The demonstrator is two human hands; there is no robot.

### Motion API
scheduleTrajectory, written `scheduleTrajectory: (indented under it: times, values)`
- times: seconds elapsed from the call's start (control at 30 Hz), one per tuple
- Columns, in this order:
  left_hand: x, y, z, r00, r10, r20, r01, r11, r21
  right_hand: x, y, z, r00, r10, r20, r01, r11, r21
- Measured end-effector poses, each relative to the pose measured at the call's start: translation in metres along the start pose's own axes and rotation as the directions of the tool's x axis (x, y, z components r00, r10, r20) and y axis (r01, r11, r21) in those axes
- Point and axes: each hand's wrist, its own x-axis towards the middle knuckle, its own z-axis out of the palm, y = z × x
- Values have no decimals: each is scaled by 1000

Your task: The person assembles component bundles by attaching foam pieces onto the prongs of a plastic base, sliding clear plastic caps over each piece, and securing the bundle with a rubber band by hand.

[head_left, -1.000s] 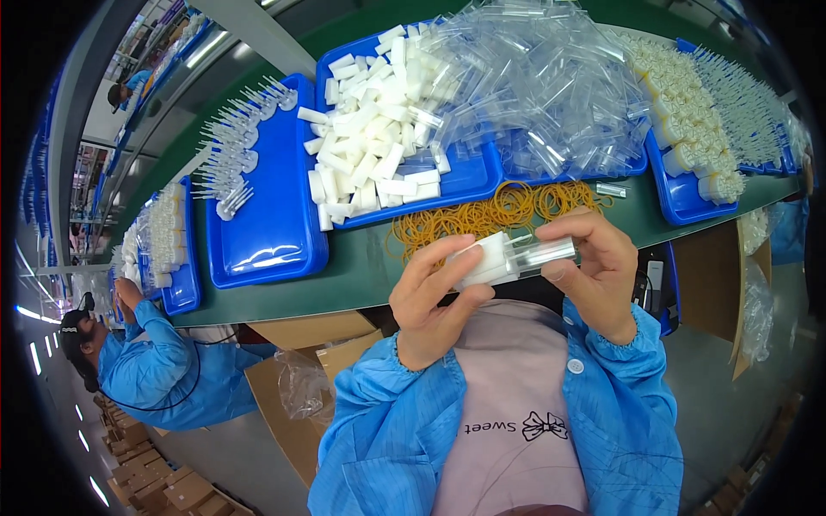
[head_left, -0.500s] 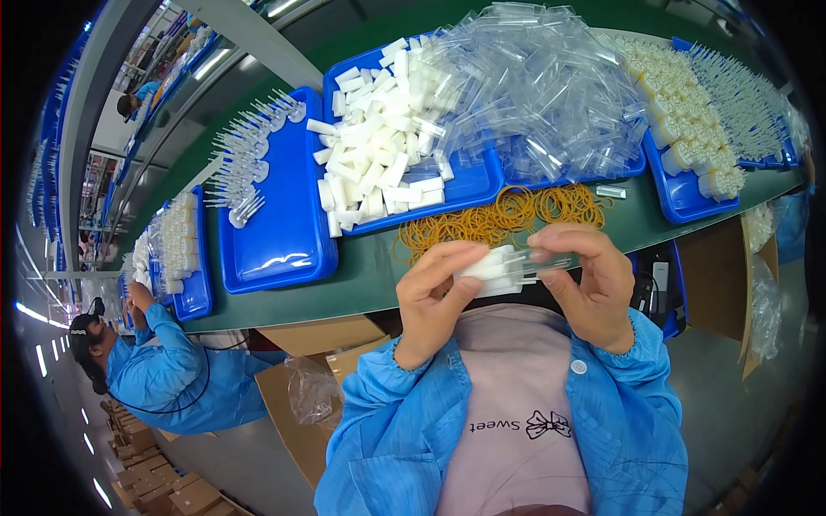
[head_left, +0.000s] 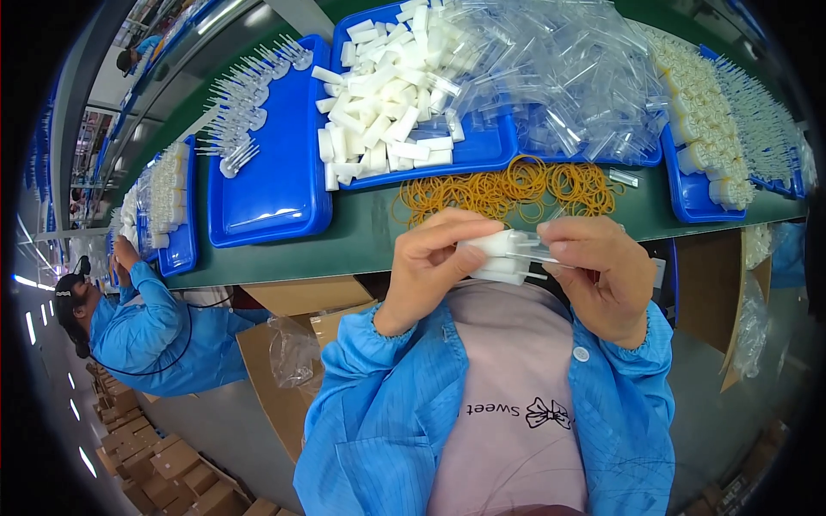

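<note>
Your left hand (head_left: pixel 430 267) and right hand (head_left: pixel 602 275) meet at chest height, just on your side of the green table (head_left: pixel 361 232). Both sets of fingers are closed on one small bundle of white sticks and clear tubes (head_left: pixel 508 255), left on the white end, right on the clear end. Risk, as a judgement: the bundle is pinched only at its ends, so any slackening would let pieces slide out and drop between you and the table, towards the cardboard box (head_left: pixel 284 344). Containers beyond the rubber bands (head_left: pixel 508 185), which lie loose on the table just past your hands: a blue tray (head_left: pixel 430 159) heaped with white sticks; left of it another blue tray (head_left: pixel 275 198), mostly bare, with clear droppers in its far corner; right, trays under a heap of clear tubes (head_left: pixel 559 69) and rows of pale caps (head_left: pixel 701 112).
</note>
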Motion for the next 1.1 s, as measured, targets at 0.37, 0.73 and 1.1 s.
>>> scheduleTrajectory:
  times: [0.37, 0.73, 1.1]
  values:
    - [5, 7, 2, 994, 94, 52, -100, 988, 121, 0, 7, 1, 995, -103, 15, 102, 993, 52]
    - [10, 3, 12, 948, 315, -45, -255, 836, 485, 2, 18, -7, 980, 188, 70, -198, 964, 175]
    - [11, -6, 15, 895, 423, -145, -300, 808, 507, -9, 33, -7, 869, 494, 32, -426, 715, 554]
